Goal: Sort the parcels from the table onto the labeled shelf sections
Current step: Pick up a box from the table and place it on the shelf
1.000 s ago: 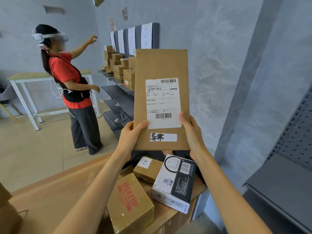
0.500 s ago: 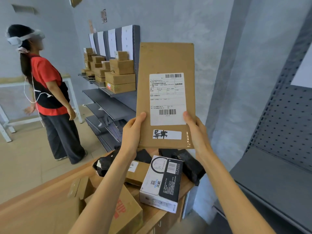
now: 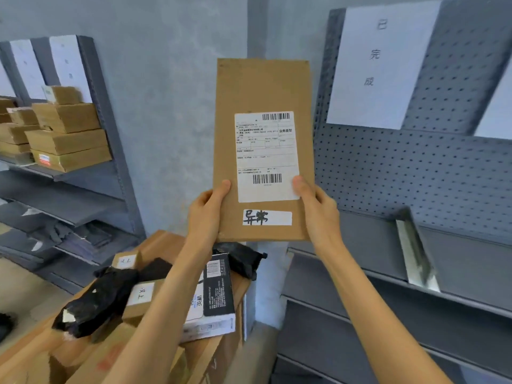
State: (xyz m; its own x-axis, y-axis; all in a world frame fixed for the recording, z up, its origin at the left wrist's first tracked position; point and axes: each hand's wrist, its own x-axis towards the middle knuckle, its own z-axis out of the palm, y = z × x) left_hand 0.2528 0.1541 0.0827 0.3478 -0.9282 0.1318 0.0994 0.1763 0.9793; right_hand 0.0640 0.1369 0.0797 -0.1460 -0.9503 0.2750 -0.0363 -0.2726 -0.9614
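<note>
I hold a flat brown cardboard parcel (image 3: pixel 260 90) upright in front of me, its white shipping label and a small handwritten sticker facing me. My left hand (image 3: pixel 206 212) grips its lower left edge and my right hand (image 3: pixel 318 214) grips its lower right edge, thumbs on the front. Behind it to the right stands a grey pegboard shelf unit (image 3: pixel 388 189) with a white paper sign (image 3: pixel 379 65) and a bare shelf board (image 3: pixel 471 261). Below my arms the wooden table (image 3: pixel 163 245) carries more parcels.
On the table lie a black and white box (image 3: pixel 216 295), black plastic bags (image 3: pixel 97 300), and small brown boxes (image 3: pixel 144 297). A second grey shelf unit (image 3: pixel 91 189) at left holds stacked brown boxes (image 3: pixel 66 134). A metal divider (image 3: pixel 415 256) stands on the right shelf.
My view has swung right: the person in red has left the frame and the right pegboard shelf with its sign now fills the right side. Both hands still hold the parcel upright.
</note>
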